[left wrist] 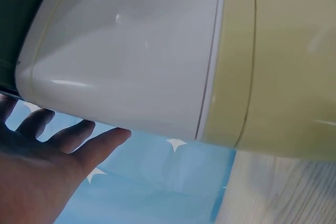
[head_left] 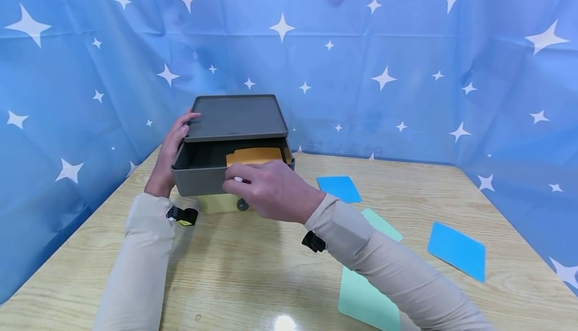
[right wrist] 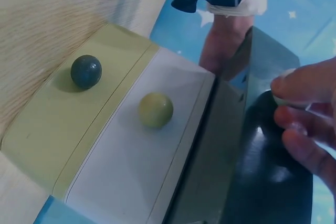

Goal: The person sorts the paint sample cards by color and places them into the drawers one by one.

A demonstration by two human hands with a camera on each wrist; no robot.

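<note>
A small drawer unit with a dark grey top [head_left: 237,115] stands towards the back left of the table. Its dark grey top drawer [head_left: 198,181] is pulled out, and an orange sheet [head_left: 255,155] lies inside on the right. My right hand [head_left: 276,190] pinches the white knob [head_left: 238,179] on that drawer's front. On the unit's left side rests my left hand [head_left: 169,153], fingers extended along the upper edge. Below, the white middle drawer [right wrist: 126,166] with a yellow-green knob [right wrist: 156,110] and the pale yellow bottom drawer [right wrist: 52,140] with a dark knob [right wrist: 86,72] are closed.
Right of the unit lie two blue sheets, one near the back [head_left: 339,188] and one farther right [head_left: 457,252]. Mint green sheets [head_left: 368,298] lie partly under my right forearm. Behind the wooden table [head_left: 235,281] hangs a blue curtain [head_left: 343,95] with white stars.
</note>
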